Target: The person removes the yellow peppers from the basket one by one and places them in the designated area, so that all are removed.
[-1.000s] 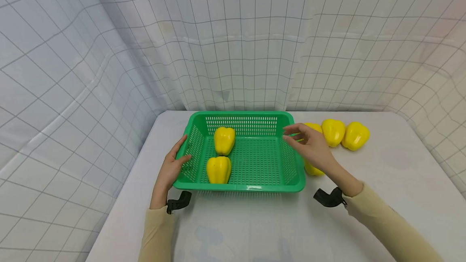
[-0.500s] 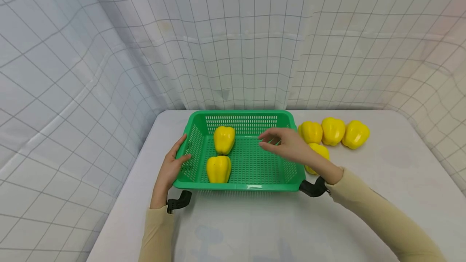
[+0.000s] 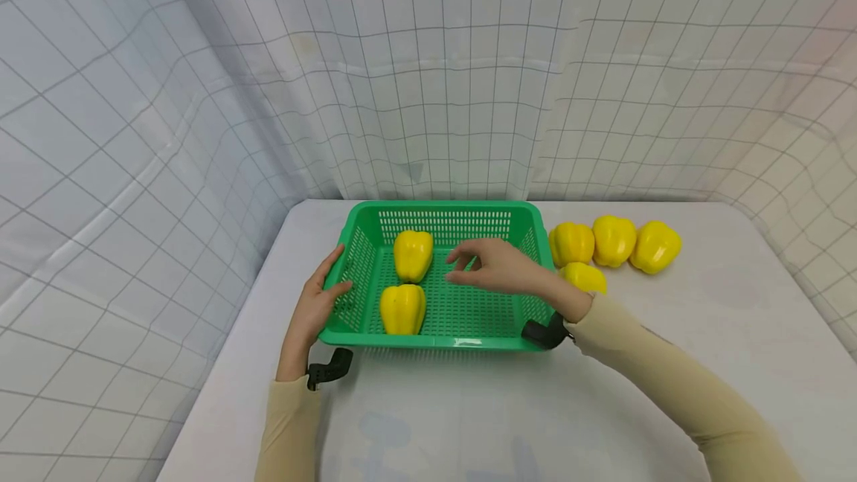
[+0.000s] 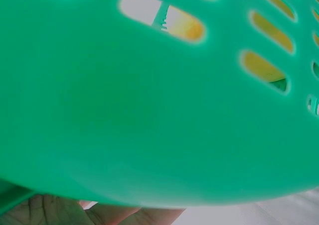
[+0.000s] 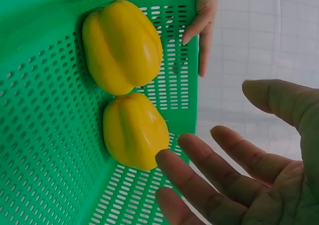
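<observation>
A green plastic basket (image 3: 462,343) with slotted sides stands on the table. Inside it, toward the left, lie a yellow bell pepper (image 3: 413,255) at the back and another yellow bell pepper (image 3: 403,309) in front. My left hand (image 3: 316,306) holds the basket's left rim, thumb over the inner side and fingers along the outside; the left wrist view is mostly filled by the green wall. My right hand (image 3: 498,266) hovers over the basket's middle, right of both peppers. Its fingers (image 5: 219,180) are spread and loosely bent in the right wrist view, holding nothing.
Right of the basket, several more yellow bell peppers (image 3: 614,241) sit close together on the white table (image 3: 710,333). One of them (image 3: 582,277) is partly behind my right forearm. Gridded white cloth (image 3: 462,95) hangs behind and at both sides.
My right hand has moved left, from over the basket's right rim to over its middle, uncovering the peppers at the right. My left hand and the basket stay in place.
</observation>
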The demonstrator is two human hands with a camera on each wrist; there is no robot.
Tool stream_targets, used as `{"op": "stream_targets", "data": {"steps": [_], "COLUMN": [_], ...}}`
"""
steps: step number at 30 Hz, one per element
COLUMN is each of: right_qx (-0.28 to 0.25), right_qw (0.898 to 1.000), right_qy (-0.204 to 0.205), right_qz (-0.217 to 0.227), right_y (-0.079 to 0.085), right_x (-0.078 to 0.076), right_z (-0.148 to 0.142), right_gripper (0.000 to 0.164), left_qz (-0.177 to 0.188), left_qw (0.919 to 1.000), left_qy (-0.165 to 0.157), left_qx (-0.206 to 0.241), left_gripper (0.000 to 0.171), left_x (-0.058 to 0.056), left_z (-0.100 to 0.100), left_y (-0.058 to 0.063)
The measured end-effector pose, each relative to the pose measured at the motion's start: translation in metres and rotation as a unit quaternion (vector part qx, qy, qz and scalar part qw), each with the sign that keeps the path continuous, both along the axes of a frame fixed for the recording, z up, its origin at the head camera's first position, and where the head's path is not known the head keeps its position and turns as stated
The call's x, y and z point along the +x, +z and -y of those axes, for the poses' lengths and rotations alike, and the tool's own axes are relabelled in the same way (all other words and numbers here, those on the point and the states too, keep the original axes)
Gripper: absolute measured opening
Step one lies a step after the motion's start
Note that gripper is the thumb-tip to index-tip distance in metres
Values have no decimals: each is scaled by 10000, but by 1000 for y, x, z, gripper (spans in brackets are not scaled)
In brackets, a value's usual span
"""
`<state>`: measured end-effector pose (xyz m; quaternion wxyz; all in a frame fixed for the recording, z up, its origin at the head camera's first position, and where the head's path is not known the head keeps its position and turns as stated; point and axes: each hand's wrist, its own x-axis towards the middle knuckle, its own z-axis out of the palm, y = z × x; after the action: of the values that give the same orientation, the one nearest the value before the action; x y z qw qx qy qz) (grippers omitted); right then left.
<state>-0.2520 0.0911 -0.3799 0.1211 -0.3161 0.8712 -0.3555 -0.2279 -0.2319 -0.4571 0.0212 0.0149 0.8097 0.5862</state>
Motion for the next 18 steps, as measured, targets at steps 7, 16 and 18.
{"op": "stream_targets", "data": {"steps": [7,16,18], "right_qx": [554,1091,1194], "right_qw": [9981,9925,9905], "right_qy": [240,470,563], "right_qz": [122,294,384], "right_y": [-6,-9,-11], "right_x": [-10,-19,-21], "right_z": [18,39,44], "right_gripper": [39,53,57], "left_qz": [-8,-41,-40], "left_qw": [10000,10000,10000], "left_qy": [30,22,22], "left_qx": [-46,-79,-85], "left_gripper": [63,64,64], "left_x": [-1,-1,-1], "left_z": [0,1,1], "left_y": [-1,-2,-3]}}
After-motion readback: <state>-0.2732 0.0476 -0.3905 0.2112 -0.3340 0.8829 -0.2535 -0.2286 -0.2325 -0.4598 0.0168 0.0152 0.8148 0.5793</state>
